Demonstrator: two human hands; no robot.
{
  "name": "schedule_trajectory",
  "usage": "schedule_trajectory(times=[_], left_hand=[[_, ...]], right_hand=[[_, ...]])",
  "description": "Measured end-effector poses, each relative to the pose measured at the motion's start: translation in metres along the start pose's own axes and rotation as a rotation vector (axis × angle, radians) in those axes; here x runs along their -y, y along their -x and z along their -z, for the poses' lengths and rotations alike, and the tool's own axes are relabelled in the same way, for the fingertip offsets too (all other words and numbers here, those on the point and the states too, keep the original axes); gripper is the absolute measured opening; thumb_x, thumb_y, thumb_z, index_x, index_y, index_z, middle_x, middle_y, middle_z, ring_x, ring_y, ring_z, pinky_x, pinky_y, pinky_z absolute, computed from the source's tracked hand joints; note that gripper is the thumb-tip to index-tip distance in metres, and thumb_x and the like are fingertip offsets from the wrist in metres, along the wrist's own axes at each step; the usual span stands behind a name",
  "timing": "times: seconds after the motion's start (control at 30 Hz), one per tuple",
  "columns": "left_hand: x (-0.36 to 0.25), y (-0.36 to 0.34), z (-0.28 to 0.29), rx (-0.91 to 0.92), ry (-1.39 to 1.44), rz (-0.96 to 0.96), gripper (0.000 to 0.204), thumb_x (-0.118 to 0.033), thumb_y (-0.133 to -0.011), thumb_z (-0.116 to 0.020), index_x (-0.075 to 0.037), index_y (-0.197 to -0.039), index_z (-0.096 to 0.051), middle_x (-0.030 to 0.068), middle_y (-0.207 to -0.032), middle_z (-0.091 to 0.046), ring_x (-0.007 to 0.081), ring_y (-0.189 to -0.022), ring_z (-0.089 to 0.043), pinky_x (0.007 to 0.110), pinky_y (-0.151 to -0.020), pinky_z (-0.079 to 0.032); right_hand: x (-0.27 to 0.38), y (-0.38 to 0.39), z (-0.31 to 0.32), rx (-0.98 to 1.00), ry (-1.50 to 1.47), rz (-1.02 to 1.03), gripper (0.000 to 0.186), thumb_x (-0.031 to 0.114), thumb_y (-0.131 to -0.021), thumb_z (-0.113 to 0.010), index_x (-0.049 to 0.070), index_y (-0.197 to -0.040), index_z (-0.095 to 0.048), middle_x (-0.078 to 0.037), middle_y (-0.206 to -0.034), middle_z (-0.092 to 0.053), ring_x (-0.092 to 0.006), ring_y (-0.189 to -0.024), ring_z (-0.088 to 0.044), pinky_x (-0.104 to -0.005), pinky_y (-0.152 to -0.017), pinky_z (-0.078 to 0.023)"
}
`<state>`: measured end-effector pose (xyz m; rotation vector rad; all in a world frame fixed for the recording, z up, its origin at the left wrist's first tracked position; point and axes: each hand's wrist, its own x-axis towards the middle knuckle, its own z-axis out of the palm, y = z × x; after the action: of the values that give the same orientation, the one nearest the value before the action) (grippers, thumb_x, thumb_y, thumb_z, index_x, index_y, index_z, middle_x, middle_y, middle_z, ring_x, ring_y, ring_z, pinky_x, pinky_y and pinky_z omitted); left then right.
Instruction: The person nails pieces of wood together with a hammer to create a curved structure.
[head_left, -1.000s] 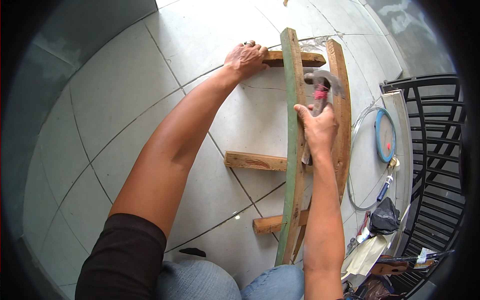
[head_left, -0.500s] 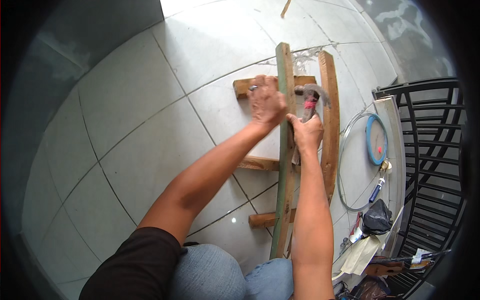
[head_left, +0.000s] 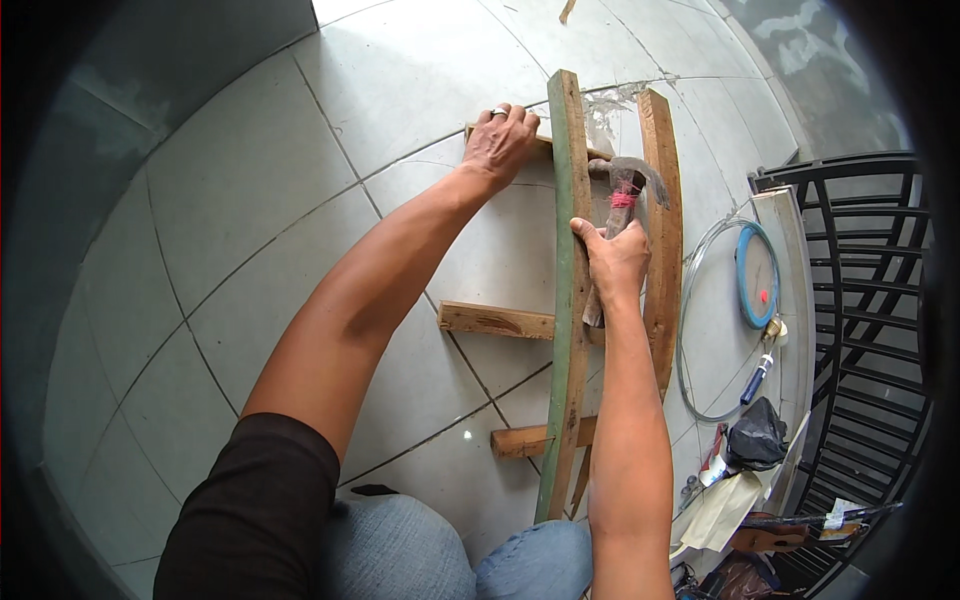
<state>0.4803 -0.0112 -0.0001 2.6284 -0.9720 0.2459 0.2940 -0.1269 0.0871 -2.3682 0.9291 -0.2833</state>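
A long wooden beam [head_left: 562, 330] with a green-painted side runs away from me, next to a second, bare beam [head_left: 662, 220] on its right. Crosspieces lie under them: a far crosspiece [head_left: 543, 148], a middle crosspiece [head_left: 497, 320] and a near crosspiece [head_left: 520, 442]. My left hand [head_left: 500, 148] is closed over the left end of the far crosspiece. In my right hand [head_left: 618, 262] is a claw hammer [head_left: 624, 190] with pink-red binding below its head, held between the two beams. The right thumb rests against the green-sided beam. Fingers under the hammer handle are partly hidden.
On the right lie a wire coil [head_left: 690, 375], a blue-rimmed disc [head_left: 742, 275], a blue-handled tool [head_left: 757, 380] and a black plastic bag [head_left: 756, 436]. Beyond them stands a black metal railing [head_left: 870, 290]. A wood sliver [head_left: 567, 12] lies on the tiles far ahead.
My left hand has moved from the green-sided beam out to the far crosspiece's left end. The middle crosspiece now shows further left. My right hand still grips the hammer, nearly in place.
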Motion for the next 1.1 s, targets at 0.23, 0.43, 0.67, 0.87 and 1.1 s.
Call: schedule_trajectory(times=[0.23,0.43,0.67,0.87,1.1], left_hand=[[0.000,-0.025,0.004,0.023,-0.018,0.006,0.034,-0.026,-0.084,-0.073,-0.009,-0.112,-0.067,0.0113,-0.114,-0.065,0.0269,-0.114,-0.061,0.042,-0.096,-0.046],[0.006,-0.029,0.008,0.098,0.001,0.036,0.038,-0.031,-0.082,-0.077,-0.012,-0.113,-0.068,0.0058,-0.112,-0.068,0.0244,-0.114,-0.061,0.041,-0.097,-0.046],[-0.021,-0.008,0.023,-0.173,0.210,0.292,0.046,-0.032,-0.079,-0.075,-0.006,-0.116,-0.066,0.0152,-0.119,-0.063,0.0265,-0.123,-0.053,0.042,-0.096,-0.046],[-0.113,-0.026,0.024,0.339,0.958,1.016,0.067,-0.050,-0.081,-0.066,0.011,-0.107,-0.066,0.0295,-0.116,-0.066,0.0377,-0.111,-0.064,0.044,-0.089,-0.052],[-0.137,-0.026,0.037,0.241,0.925,1.204,0.063,-0.041,-0.079,-0.064,0.007,-0.120,-0.057,0.0277,-0.119,-0.064,0.0385,-0.115,-0.063,0.045,-0.092,-0.053]], right_hand=[[-0.003,-0.005,0.006,-0.002,0.022,-0.035,0.052,0.039,-0.067,-0.089,-0.001,-0.086,-0.061,-0.014,-0.079,-0.071,-0.0290,-0.075,-0.069,-0.0402,-0.074,-0.053],[-0.004,-0.007,0.007,0.024,0.104,-0.095,0.062,0.046,-0.066,-0.089,-0.003,-0.091,-0.059,-0.022,-0.089,-0.070,-0.0389,-0.085,-0.069,-0.0461,-0.078,-0.053],[-0.004,-0.004,0.007,-0.003,0.123,-0.129,0.068,0.049,-0.064,-0.087,-0.001,-0.102,-0.061,-0.024,-0.096,-0.071,-0.0426,-0.091,-0.068,-0.0469,-0.083,-0.053],[-0.006,-0.010,0.009,0.102,-0.012,-0.207,0.066,0.045,-0.063,-0.088,0.001,-0.104,-0.062,-0.022,-0.099,-0.071,-0.0408,-0.094,-0.068,-0.0465,-0.084,-0.052],[0.000,-0.005,0.018,0.111,0.030,-0.322,0.062,0.042,-0.064,-0.087,0.002,-0.103,-0.060,-0.022,-0.097,-0.071,-0.0414,-0.094,-0.068,-0.0473,-0.082,-0.051]])
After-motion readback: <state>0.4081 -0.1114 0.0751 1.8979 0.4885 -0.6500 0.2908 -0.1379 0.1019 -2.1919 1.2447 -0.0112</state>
